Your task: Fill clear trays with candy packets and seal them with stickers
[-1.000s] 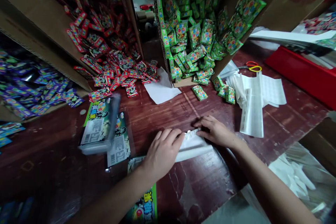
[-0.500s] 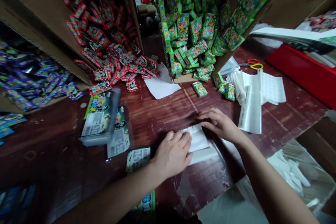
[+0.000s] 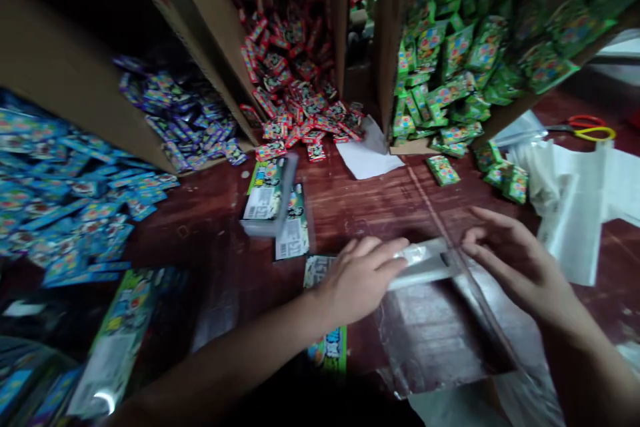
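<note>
My left hand [image 3: 363, 273] lies flat, fingers stretched out, over the near end of a narrow white folded packet [image 3: 425, 265] on the table. To the right, my right hand [image 3: 520, 263] has its thumb and fingertips together at the edge of a sheet of clear plastic film [image 3: 480, 310], which stretches toward me beside the packet. Motion blurs the fingertips a little. Left of my left hand, printed cards in clear sleeves [image 3: 267, 197] are stacked, with another printed card [image 3: 295, 227] half under them. One more card [image 3: 320, 270] is partly covered by my left hand.
Cardboard boxes along the back spill purple packets [image 3: 193, 127], red packets [image 3: 300, 107] and green packets [image 3: 450, 93]. Blue packets [image 3: 90, 187] are heaped at left. Scissors [image 3: 590, 130] and white sheets [image 3: 575, 233] lie at right; white paper [image 3: 370, 153] is near the boxes.
The view has swung left, so the scene sits further right and the blue packets show. My right hand has drawn away from the packet, with the film stretched. My left hand stays over the packet.
</note>
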`<act>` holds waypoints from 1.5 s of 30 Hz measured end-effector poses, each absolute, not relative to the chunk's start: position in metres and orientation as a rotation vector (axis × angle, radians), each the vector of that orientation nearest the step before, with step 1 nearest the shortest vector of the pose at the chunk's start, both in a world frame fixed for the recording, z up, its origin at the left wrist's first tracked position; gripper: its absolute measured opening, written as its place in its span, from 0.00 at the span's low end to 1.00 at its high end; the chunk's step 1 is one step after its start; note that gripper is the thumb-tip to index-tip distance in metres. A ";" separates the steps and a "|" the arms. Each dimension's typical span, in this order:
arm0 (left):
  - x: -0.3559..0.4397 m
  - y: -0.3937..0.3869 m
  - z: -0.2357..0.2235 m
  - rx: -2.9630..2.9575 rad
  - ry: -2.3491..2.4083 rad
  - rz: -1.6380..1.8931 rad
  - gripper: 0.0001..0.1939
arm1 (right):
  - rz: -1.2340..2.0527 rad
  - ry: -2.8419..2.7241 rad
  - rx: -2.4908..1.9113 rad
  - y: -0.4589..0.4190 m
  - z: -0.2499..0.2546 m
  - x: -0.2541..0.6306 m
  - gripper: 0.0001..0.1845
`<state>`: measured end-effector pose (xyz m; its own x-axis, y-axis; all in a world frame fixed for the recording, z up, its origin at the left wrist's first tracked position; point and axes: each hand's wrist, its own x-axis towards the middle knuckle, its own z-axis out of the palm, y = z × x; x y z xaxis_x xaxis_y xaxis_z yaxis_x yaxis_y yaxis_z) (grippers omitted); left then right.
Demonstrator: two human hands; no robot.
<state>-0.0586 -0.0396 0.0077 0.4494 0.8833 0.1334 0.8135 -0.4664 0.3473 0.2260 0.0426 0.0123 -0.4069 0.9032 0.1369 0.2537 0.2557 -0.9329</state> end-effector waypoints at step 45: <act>-0.153 -0.103 0.019 1.218 1.300 0.913 0.07 | 0.627 -2.518 -0.834 -0.048 0.035 0.062 0.46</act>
